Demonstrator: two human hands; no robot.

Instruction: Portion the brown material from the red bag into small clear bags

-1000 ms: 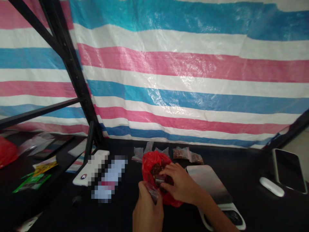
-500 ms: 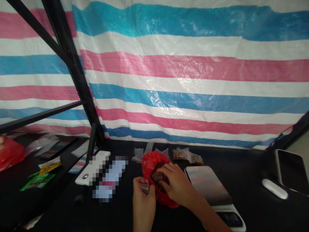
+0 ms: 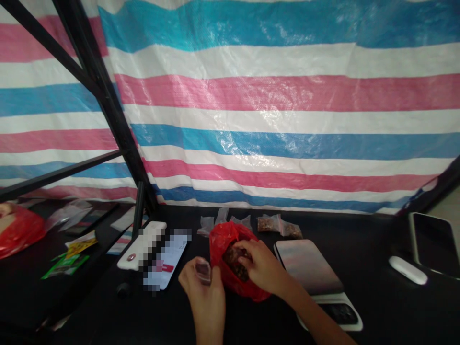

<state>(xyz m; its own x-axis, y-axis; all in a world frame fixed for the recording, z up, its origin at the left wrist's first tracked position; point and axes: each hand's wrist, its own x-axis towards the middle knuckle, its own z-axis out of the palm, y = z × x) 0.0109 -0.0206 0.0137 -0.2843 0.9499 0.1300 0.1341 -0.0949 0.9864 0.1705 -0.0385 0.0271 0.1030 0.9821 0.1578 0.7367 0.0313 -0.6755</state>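
Note:
My left hand (image 3: 204, 287) is closed around a small clear zip bag (image 3: 203, 272), its mouth held apart toward me. Just right of it, a red plastic bag (image 3: 224, 235) stands with its top spread, showing loose brown dried bits (image 3: 235, 261) inside. My right hand (image 3: 260, 266) reaches into that bag from the right, its fingers curled together at the bits. What the fingertips hold is hidden or too small to name. Behind the red bag lie flat clear zip bags (image 3: 207, 225) and two filled small bags (image 3: 269, 224) with brown bits.
A digital scale (image 3: 311, 268) stands right of the red bag. Farther right are a white oval case (image 3: 408, 270) and a phone (image 3: 434, 244). To the left lie a white device (image 3: 138, 251) and a lit phone (image 3: 172, 258). A black metal frame (image 3: 118, 120) rises at left.
My left hand has moved slightly left, away from the red bag, and the zip bag's mouth faces me more. A dark brown piece seen at my right fingers earlier no longer stands out.

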